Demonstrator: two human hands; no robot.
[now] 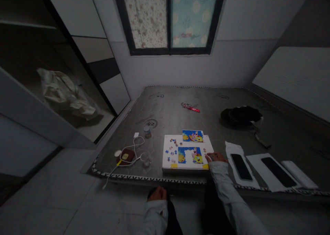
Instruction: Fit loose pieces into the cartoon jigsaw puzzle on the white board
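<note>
A partly assembled jigsaw puzzle with a gap in its middle lies on a white flat box near the bed's front edge. Loose puzzle pieces are scattered to its left, and a few lie at its right. Behind it is a printed picture card in matching colours. My right hand rests at the box's right edge with fingers drawn together; whatever is between the fingertips is too small to make out. My left hand is curled closed on my knee, below the bed edge, away from the puzzle.
Left of the box are a white cable, a brown case and a small jar. To the right lie two phones on white sheets and a black bag-like item. A red packet sits farther back.
</note>
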